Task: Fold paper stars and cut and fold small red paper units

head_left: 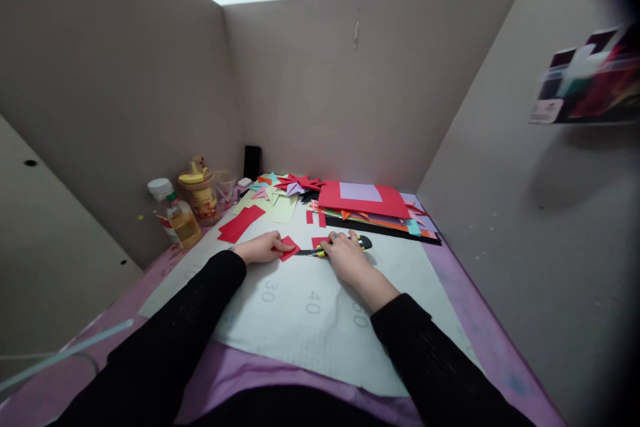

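Note:
My left hand [261, 247] rests on the white cutting mat [300, 320] and pinches a small red paper square [289, 247]. My right hand [345, 252] grips a black and yellow utility knife [337, 249] lying flat, its blade pointing left toward the red square. Another small red paper piece [319, 241] lies just behind the knife. Both forearms are in black sleeves.
Red paper strips [241, 222] lie at the left. A stack of coloured sheets [370, 207] and folded paper stars [295, 184] sit at the back. A bottle [175, 217], a jar [201, 195] and a black phone [252, 161] stand at back left. Grey partition walls enclose the desk.

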The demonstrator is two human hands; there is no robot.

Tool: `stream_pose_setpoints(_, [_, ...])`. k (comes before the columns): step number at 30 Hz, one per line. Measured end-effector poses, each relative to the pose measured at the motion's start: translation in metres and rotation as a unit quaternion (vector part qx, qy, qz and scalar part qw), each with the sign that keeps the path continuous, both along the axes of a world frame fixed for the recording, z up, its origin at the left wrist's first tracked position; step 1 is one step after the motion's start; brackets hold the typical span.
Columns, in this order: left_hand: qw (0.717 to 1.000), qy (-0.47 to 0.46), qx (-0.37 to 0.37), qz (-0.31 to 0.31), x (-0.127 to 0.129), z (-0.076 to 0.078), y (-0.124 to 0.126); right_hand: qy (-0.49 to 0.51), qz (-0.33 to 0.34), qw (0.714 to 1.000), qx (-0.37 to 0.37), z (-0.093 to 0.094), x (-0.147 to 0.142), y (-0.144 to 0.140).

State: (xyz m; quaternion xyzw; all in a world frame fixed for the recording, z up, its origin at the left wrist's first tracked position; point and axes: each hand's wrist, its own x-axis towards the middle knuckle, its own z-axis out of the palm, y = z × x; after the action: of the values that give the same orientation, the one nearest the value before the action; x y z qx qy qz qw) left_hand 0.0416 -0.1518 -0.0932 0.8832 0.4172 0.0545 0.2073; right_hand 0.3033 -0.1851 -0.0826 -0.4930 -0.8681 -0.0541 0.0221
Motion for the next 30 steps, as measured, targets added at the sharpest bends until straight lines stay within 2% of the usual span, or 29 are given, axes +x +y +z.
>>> stream_pose_setpoints(6, [1.0,-0.006,-0.017,0.004,0.001,0.003,0.0,-0.012,0.01,1.0,-0.001,0.001,-0.009,-0.003])
stream_pose_setpoints(13, [0.999,-0.031,-0.022,0.022,0.001,0.003,-0.002,-0.013,0.015,1.0,-0.001,0.004,-0.003,-0.007])
stream_pose_setpoints(16, [0.998,-0.04,-0.043,0.039,0.001,0.003,0.0,-0.014,0.017,1.0,-0.014,0.004,-0.011,-0.009])
stream_pose_setpoints(21, [0.993,-0.068,-0.076,0.054,0.002,0.0,0.006,0.009,0.093,0.995,-0.037,0.004,-0.033,-0.024])
stream_pose_setpoints(24, [0.993,-0.069,-0.076,0.053,0.0,0.0,0.006,0.047,0.131,0.989,-0.047,0.007,-0.028,-0.023])
stream_pose_setpoints(26, [0.994,-0.065,-0.067,0.051,-0.002,0.001,0.003,0.09,0.096,0.991,-0.038,0.007,-0.011,-0.012])
stream_pose_setpoints(27, [0.995,-0.066,-0.059,0.051,-0.002,0.001,0.001,0.111,0.049,0.992,-0.023,0.006,0.001,-0.004])
stream_pose_setpoints(30, [0.993,-0.081,-0.016,0.08,0.003,0.001,-0.01,0.121,-0.145,0.982,0.01,-0.004,0.038,0.021])
